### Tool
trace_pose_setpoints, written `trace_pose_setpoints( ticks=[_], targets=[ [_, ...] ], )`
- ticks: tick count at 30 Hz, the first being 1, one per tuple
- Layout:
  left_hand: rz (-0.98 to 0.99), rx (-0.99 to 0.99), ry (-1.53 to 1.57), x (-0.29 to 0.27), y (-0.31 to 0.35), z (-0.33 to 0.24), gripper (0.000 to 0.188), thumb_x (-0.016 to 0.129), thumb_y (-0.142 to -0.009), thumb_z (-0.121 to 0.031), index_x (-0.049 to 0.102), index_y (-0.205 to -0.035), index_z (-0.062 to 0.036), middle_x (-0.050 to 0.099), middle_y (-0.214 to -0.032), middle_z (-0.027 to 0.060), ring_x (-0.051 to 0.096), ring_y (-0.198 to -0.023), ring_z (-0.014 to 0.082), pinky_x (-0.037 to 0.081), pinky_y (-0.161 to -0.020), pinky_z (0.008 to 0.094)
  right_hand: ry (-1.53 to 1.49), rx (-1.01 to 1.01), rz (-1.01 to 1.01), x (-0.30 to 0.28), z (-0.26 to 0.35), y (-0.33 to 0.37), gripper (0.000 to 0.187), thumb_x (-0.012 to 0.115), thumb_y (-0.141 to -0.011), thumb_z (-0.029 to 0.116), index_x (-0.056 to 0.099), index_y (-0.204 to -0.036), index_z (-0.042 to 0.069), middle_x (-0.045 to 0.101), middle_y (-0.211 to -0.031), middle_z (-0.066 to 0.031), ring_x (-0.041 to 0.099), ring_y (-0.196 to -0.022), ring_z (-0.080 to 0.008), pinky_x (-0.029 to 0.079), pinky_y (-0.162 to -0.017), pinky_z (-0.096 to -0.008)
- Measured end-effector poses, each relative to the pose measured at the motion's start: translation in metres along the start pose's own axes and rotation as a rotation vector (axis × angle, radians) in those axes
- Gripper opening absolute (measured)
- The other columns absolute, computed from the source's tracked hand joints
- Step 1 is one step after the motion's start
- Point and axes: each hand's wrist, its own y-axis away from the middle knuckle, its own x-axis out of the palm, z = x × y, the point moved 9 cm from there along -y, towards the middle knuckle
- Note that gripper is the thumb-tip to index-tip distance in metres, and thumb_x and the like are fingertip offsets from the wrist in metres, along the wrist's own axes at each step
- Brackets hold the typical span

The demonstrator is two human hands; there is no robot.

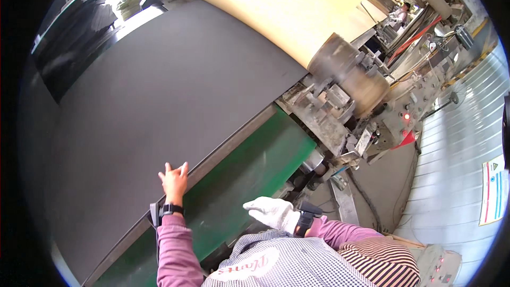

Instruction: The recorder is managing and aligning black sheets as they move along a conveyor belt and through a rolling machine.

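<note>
My bare left hand [174, 182] rests with fingers spread on a wide, dark grey sheet [159, 90], close to its near edge. A metal rail [232, 142] runs along that edge. My right hand [272, 211], in a white glove, hovers near the front side of a green belt [249, 162]. Its fingers are stretched out toward the left, and nothing shows in it. Dark straps with small devices sit on both wrists.
A large roller carries pale yellow sheet [287, 5] behind the grey one. Machine parts [334, 106] and a control panel [411, 103] with a red light stand to the right, before a corrugated wall [451, 165]. Another person [399, 16] is far off at upper right.
</note>
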Motion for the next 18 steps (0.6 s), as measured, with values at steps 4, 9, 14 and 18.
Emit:
trace_pose_setpoints(
  ticks=[4, 9, 14, 18],
  targets=[
    [-0.230, 0.093, 0.088, -0.004, 0.009, 0.012, 0.035, 0.048, -0.091, -0.031, 0.058, -0.116, -0.0097, 0.058, -0.118, 0.0137, 0.047, -0.117, 0.0357, 0.034, -0.099, 0.0489, 0.001, 0.019, 0.027, 0.002, -0.001, 0.021, 0.031, 0.051, -0.090, 0.029, 0.060, -0.114, 0.012, 0.064, -0.107, -0.0075, 0.061, -0.099, -0.0228, 0.048, -0.085, -0.0309],
    [-0.334, 0.013, -0.559, -0.065, 0.105, 0.153, 0.024, 0.048, -0.086, -0.012, 0.061, -0.106, -0.0120, 0.064, -0.086, 0.0095, 0.062, -0.083, 0.0258, 0.050, -0.076, 0.0382, 0.174, 0.492, 0.039, -0.024, -0.089, 0.100, 0.036, 0.044, -0.089, 0.039, 0.061, -0.111, 0.016, 0.066, -0.102, -0.0089, 0.063, -0.092, -0.0269, 0.049, -0.082, -0.0373],
    [-0.413, -0.310, -0.069, -0.084, 0.142, 0.233, 0.042, 0.049, -0.091, -0.030, 0.064, -0.069, 0.0030, 0.061, -0.079, 0.0181, 0.057, -0.080, 0.0337, 0.044, -0.076, 0.0442, 0.272, 0.708, 0.169, -0.005, -0.155, 0.189, 0.037, 0.045, -0.087, 0.035, 0.060, -0.110, 0.010, 0.067, -0.091, -0.0096, 0.064, -0.087, -0.0262, 0.049, -0.079, -0.0370],
    [-0.403, -0.186, -0.049, -0.066, 0.113, 0.163, 0.040, 0.053, -0.088, -0.033, 0.065, -0.068, -0.0006, 0.062, -0.080, 0.0144, 0.056, -0.085, 0.0308, 0.044, -0.079, 0.0417, 0.353, 0.814, 0.263, 0.023, -0.190, 0.233, 0.033, 0.049, -0.081, 0.030, 0.066, -0.101, 0.010, 0.066, -0.096, -0.0140, 0.063, -0.092, -0.0301, 0.048, -0.083, -0.0392]
  ],
)
